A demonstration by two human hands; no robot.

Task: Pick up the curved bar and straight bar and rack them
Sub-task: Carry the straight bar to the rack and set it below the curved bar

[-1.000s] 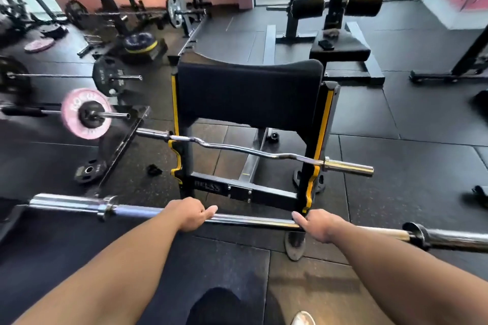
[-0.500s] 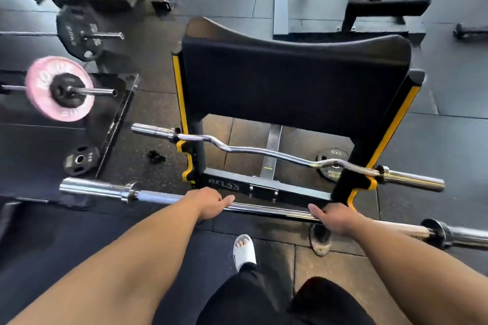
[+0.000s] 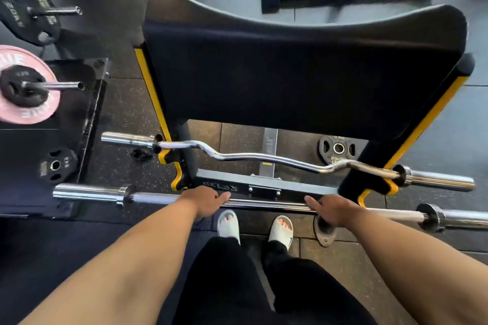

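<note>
Nearer now: both hands (image 3: 204,199) on straight bar (image 3: 266,204)

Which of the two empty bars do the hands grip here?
The straight bar, nearest the person; left hand and right hand are on it. The curved bar rests untouched on the bench's hooks.

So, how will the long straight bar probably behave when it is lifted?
The straight bar is all metal, so probably stiff and heavy. Its polished round shaft may slip or roll on the floor. The left hand and right hand grip either side of its middle, so it should lift level.
</note>
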